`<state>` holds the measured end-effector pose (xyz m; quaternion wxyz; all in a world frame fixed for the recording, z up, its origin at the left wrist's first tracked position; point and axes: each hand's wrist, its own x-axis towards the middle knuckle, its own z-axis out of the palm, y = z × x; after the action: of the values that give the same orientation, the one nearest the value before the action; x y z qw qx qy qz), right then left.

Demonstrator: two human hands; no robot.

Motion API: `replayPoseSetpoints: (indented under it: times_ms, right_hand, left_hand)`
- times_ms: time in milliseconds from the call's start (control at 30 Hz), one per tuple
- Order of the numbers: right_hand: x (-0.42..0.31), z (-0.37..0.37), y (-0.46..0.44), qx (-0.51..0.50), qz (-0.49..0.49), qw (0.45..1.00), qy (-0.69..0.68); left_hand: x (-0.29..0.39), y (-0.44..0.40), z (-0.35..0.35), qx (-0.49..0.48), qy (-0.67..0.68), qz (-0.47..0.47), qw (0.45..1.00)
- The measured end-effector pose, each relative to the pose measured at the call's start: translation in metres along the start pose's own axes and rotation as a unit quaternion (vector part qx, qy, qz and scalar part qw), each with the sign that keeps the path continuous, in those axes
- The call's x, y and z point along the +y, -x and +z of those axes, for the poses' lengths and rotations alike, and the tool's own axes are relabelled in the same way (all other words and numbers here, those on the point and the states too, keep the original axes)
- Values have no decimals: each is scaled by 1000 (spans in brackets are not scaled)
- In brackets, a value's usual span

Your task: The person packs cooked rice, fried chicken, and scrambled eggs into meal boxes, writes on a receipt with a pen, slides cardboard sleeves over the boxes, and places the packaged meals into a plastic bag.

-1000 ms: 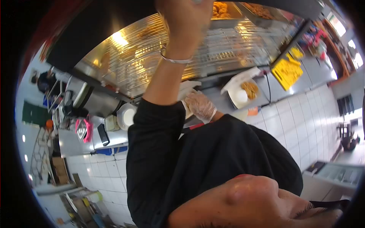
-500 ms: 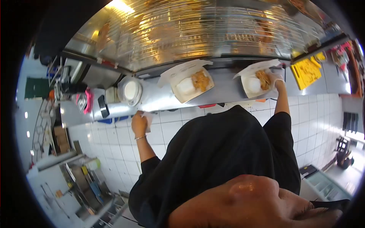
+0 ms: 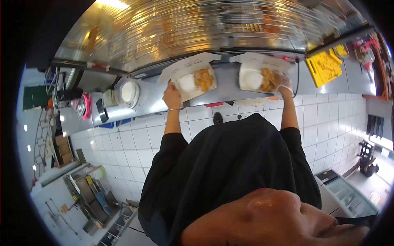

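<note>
Two open paper food boxes stand on the steel counter, each with a white mound of rice and golden fried chicken. My bare left hand (image 3: 172, 96), with a bracelet at the wrist, is closed on the near left side of the left box (image 3: 193, 95). Its rice (image 3: 187, 83) lies left of its chicken (image 3: 203, 79). My right hand (image 3: 283, 82), in a clear plastic glove, reaches into the right box (image 3: 246, 67). Its fingers are closed around the right side of the fried chicken (image 3: 268, 80), beside the rice (image 3: 252, 80); the fingertips are partly hidden.
A lit glass display case with wire racks (image 3: 180, 33) runs behind the counter (image 3: 225, 78). At left stand a round clear tub with white contents (image 3: 128, 93) and a dark device (image 3: 101, 110). A crumb-covered yellow board (image 3: 324, 69) lies at right.
My left hand has moved right and up to the left box; the white paper it held no longer shows clearly. My right hand stays at the chicken, and the right box sits straighter.
</note>
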<state>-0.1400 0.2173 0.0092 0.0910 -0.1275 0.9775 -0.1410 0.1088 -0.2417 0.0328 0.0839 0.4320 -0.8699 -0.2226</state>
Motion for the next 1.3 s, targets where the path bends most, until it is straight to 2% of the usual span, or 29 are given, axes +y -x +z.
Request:
replayPoseSetpoints:
  times_ms: [33,100,167,233,267,300,367,433,500,567,667,700,767,800,900,933,1033,1067,1167,1200,1267,1300]
  right_hand:
    - [2,2,5,-4,-4,1000,-7]
    - [16,8,15,7,-9,999,-42]
    - [38,13,27,25,-12,996,-82]
    - [53,-9,46,12,-26,996,-89]
    - [63,-24,59,-3,-33,996,-83]
    - [88,-23,70,1,-16,983,-184]
    - [148,-15,96,7,40,936,-348]
    - [203,-33,128,4,136,885,-445]
    - [251,-63,165,-1,209,846,-491]
    - [291,-108,203,-2,240,821,-518]
    - [375,-105,237,61,284,680,-673]
    - [397,-110,244,76,298,669,-676]
    - [435,-124,252,111,325,647,-681]
    - [460,-121,251,153,333,662,-654]
    - [555,-99,240,186,325,681,-629]
    - [541,-144,239,207,329,565,-728]
    - [609,-163,219,228,397,576,-677]
    - [642,-150,214,258,350,561,-704]
    - [691,-213,197,209,444,689,-533]
    - [699,-235,193,185,469,725,-469]
    - [719,-266,175,255,435,635,-585]
    - [744,-258,161,276,399,573,-661]
  left_hand:
    - [5,4,-1,-1,16,-15,1000]
    - [-17,-1,10,37,58,81,994]
    - [-14,2,1,50,44,129,989]
    - [-46,-13,9,141,-75,365,917]
    - [-38,-8,-3,111,-35,332,936]
    - [-17,5,-16,81,7,299,951]
    - [42,37,-43,120,-48,394,910]
    - [179,111,-76,4,63,249,967]
    - [260,155,-61,21,50,282,958]
    - [329,183,-30,14,32,321,946]
    - [452,238,35,-27,64,439,896]
    - [487,246,67,-33,73,483,872]
    - [554,257,133,-106,77,470,873]
    - [590,272,161,-103,100,476,868]
    - [697,297,264,-112,132,484,858]
    - [733,308,293,-131,136,474,860]
    - [840,331,378,-173,141,462,858]
    - [871,339,407,-187,139,460,857]
    - [949,359,487,-179,137,413,882]
    - [967,365,502,-202,119,395,888]
    - [998,374,535,-201,169,361,895]
    - [1009,374,551,-197,191,344,898]
